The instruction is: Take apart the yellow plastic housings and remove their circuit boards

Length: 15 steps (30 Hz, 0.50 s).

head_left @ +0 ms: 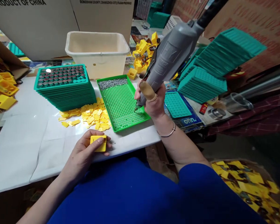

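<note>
My left hand [88,146] is closed on a small yellow plastic case [97,147] near the table's front edge, thumb across its top face. In my right hand [155,101] is a grey electric screwdriver [170,53], slanted with its tip pointing down to the left. A finger of this hand wears a tan finger cot. The tip hovers over or touches the lower right of a green perforated tray [118,105]; I cannot tell which. Small metal screws [113,83] fill the tray's far end. Left of the tray lies a heap of small yellow plastic pieces [95,115].
A stack of teal trays [65,93] holding round, coin-like parts stands at the left. Behind it is a cream plastic bin [98,46]. More teal trays [203,82] are stacked at the right. Yellow cases [142,53] are piled behind, and others [249,183] fill a container at lower right.
</note>
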{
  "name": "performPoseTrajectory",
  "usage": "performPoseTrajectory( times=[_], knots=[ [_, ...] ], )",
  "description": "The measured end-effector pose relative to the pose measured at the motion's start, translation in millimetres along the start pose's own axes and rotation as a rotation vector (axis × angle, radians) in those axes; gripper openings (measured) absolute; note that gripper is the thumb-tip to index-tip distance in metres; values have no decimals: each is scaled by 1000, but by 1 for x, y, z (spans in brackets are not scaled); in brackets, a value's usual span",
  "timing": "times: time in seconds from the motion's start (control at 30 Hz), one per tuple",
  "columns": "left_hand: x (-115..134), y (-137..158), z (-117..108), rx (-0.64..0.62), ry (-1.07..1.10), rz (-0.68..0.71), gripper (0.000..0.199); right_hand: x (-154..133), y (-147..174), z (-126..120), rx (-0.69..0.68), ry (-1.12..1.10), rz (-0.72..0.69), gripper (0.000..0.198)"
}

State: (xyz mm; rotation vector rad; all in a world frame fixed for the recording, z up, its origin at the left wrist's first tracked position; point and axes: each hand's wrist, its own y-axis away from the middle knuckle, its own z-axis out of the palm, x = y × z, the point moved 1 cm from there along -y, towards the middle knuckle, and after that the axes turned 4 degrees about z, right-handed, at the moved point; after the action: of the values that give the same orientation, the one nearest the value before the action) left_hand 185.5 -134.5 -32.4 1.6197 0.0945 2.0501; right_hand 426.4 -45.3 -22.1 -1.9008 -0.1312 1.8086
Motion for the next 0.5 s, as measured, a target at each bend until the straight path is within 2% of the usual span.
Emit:
performPoseTrajectory(
  times=[0.17,0.3,0.4,0.5],
  knots=[
    [-3,-2,-3,0,55,5,23,-1,1,1,-16,5,-5,38],
    [-7,-6,-6,-6,160,16,23,-9,-3,2,7,93,-15,46],
    [-9,-7,-7,-11,190,19,23,-29,-1,12,-9,63,-37,48],
    [-9,-5,-6,1,210,17,22,-58,11,32,-70,-17,-17,50]
  ],
)
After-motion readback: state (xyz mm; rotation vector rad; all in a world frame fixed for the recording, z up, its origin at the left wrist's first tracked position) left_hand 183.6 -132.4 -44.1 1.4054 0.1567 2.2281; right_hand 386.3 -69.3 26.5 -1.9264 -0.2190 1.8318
